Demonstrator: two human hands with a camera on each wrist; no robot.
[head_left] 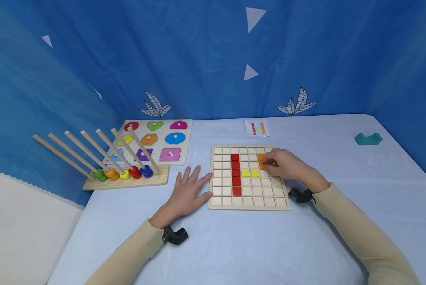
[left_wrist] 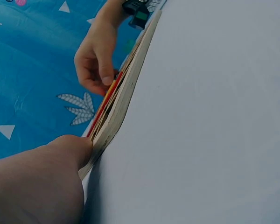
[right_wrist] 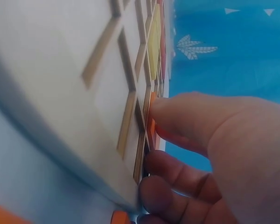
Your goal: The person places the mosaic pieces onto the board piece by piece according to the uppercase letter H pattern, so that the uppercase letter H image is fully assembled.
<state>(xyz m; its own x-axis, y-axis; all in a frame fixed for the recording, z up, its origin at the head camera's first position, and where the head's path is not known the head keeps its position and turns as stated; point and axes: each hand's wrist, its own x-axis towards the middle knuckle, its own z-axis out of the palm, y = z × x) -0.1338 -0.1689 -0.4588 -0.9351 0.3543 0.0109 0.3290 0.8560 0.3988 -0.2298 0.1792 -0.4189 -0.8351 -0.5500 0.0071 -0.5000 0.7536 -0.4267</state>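
In the head view a wooden grid board (head_left: 248,202) lies on the table. A column of red square tiles (head_left: 236,181) and two yellow tiles (head_left: 246,173) sit in its cells. My right hand (head_left: 285,163) is over the board's upper right, its fingertips pinching an orange tile (right_wrist: 152,100) at a cell. Just above them in that column sits another orange tile (head_left: 261,156). My left hand (head_left: 186,194) rests on the table with fingers spread, its thumb and index fingertips at the board's left edge. In the left wrist view its thumb (left_wrist: 72,147) touches that edge.
A pattern card (head_left: 257,128) lies behind the board. At the left stand a peg rack (head_left: 163,170) with coloured beads and a knobbed shape puzzle (head_left: 155,154). Loose orange pieces (right_wrist: 120,217) lie by the board's right edge. A teal block (head_left: 368,139) is far right.
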